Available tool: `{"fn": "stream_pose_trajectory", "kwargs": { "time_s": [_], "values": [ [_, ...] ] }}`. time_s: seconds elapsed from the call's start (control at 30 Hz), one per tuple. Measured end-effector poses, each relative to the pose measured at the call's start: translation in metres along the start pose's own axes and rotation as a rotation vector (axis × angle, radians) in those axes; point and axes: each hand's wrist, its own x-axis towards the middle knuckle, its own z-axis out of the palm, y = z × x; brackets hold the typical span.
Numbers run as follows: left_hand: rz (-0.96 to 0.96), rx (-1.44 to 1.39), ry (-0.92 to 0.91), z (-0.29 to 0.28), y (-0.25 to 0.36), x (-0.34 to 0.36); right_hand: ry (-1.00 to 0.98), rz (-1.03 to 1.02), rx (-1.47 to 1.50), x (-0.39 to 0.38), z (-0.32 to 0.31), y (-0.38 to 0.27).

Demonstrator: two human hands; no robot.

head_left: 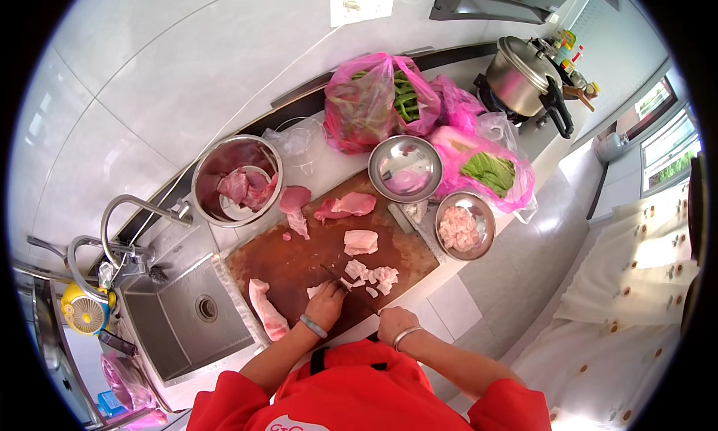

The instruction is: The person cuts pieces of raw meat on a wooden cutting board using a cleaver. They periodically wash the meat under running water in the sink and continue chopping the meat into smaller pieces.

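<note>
My right hand [398,325] is closed round the handle of a knife [364,304], its thin dark blade angled over the brown cutting board [407,259]. Beside the blade, the curled fingers of my left hand [325,305] press a pale piece of pork fat [313,290] to the board. Just right of the blade lie cut chunks of fat [386,278], with a larger pale block [361,242] behind them. A long pale strip [267,311] rests at the board's left edge. Two pinker meat pieces [351,205] [295,206] lie along the far side.
Left is a steel sink [172,319] with a tap [120,206]. A steel bowl of meat [238,150], a shiny bowl [404,141] and a bowl of pale chunks [485,240] surround the board. Behind are bagged green vegetables [405,98], cabbage [488,173] and a pressure cooker [516,79].
</note>
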Motion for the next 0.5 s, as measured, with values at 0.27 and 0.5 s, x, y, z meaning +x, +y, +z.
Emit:
{"fn": "stream_pose_trajectory", "kwargs": {
  "time_s": [0.27, 0.5],
  "values": [
    [0.057, 0.004, -0.008, 0.003, -0.005, 0.0, 0.035, -0.045, 0.026, 0.029, 0.006, -0.009],
    [-0.016, 0.011, -0.029, -0.001, -0.009, -0.001, 0.031, -0.076, 0.054, 0.027, -0.008, -0.016]
  ]
}}
